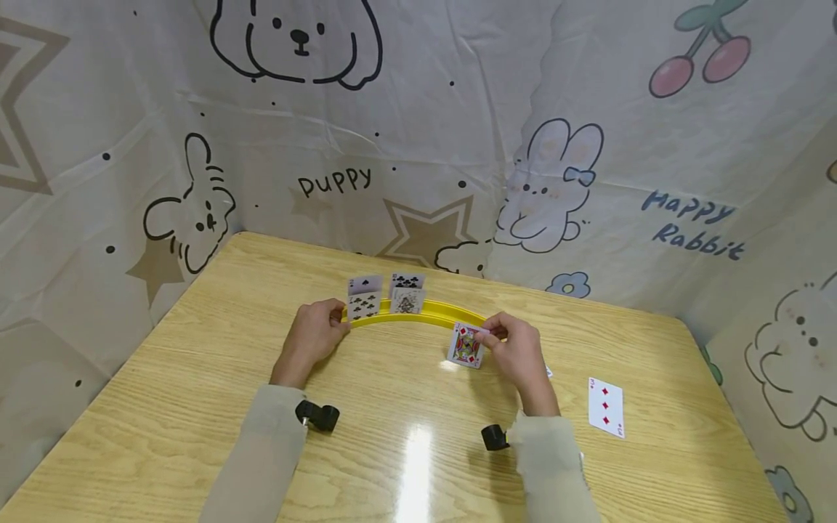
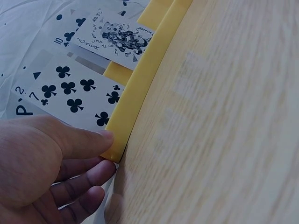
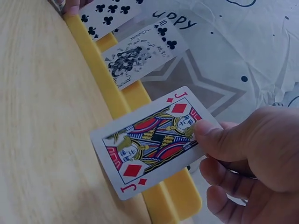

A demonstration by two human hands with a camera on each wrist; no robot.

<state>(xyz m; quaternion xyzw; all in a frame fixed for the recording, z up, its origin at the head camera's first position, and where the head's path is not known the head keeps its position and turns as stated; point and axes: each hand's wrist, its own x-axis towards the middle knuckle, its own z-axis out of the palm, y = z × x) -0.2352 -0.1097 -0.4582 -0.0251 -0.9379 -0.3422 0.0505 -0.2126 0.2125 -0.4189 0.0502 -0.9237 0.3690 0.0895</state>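
Nearest are two pale sleeves [image 1: 251, 457], with one small black gadget [image 1: 320, 416] at each wrist. They reach over a wooden table [image 1: 379, 407]. One card with three red diamonds [image 1: 606, 408] lies flat on the right. Two white card bits [image 1: 548, 371] peek out by the right arm, too covered to read.

The right hand [image 1: 519, 354] pinches one jack of diamonds [image 1: 466, 346] by its edge, thumb on the front, the other fingers bent. The jack has a red "J" in two corners and is in front of the right part of one curved yellow rack [image 2: 140, 86]. I cannot tell if they touch. The left hand [image 1: 312, 335] pinches the rack's left end, thumb in front, fingers bent.

Four cards stand in the rack, in two pairs. In front are one seven of clubs [image 2: 74, 91] and one card that says "JOKER" [image 2: 122, 37]. Behind them are one two of spades [image 1: 366, 282] and one ten of clubs [image 3: 170, 35].

Farthest back, the cloth [image 1: 418, 145] says "PUPPY" and "Happy Rabbit".
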